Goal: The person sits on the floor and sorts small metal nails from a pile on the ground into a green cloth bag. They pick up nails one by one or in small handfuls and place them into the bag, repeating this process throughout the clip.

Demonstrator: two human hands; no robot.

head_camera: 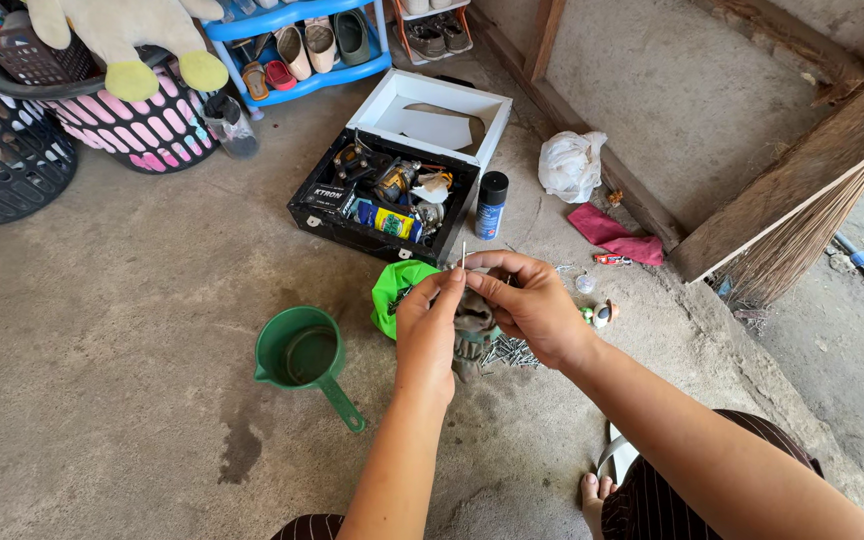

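both hands raised just in front of black toolbox (352,215): left hand (427,325) and right hand (527,300) fingers pinching one upright nail (464,254), grey rag (472,318) beneath. loose nails (512,352) on concrete floor (132,300) below.

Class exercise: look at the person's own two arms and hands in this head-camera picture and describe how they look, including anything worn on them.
Both forearms are bare, with no sleeves in view. The left hand and the right hand wear no gloves, and no rings, watch or bracelets can be seen. The fingernails look short and unpainted. Dark striped fabric shows on the legs below the arms.
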